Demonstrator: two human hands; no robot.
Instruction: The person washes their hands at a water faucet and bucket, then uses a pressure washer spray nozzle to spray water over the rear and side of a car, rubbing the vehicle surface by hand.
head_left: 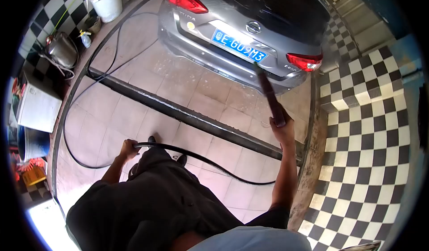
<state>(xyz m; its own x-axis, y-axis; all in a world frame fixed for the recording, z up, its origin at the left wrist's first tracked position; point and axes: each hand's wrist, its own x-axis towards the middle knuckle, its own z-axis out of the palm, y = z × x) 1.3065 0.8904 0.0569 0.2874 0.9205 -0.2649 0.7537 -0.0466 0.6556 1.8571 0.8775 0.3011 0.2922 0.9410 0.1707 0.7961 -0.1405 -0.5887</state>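
Note:
My right hand (pixel 283 125) is closed round the dark grip of a spray wand (pixel 267 88), held out in front of me. The wand's tip points at the rear bumper of a grey car (pixel 223 50), just below its blue licence plate (pixel 239 45). My left hand (pixel 129 148), lower and to the left, is wrapped round a black hose (pixel 201 156). From there the hose curves across my front to the right, below my right forearm. Water droplets show on the bumper and the wet floor under it.
A dark drain channel (pixel 178 112) crosses the tiled floor between me and the car. Thin hose loops lie on the left. Along the left wall stand a white bucket (pixel 107 3), a metal canister (pixel 62 50) and a white container (pixel 39 103). A checkered wall (pixel 362 152) rises on the right.

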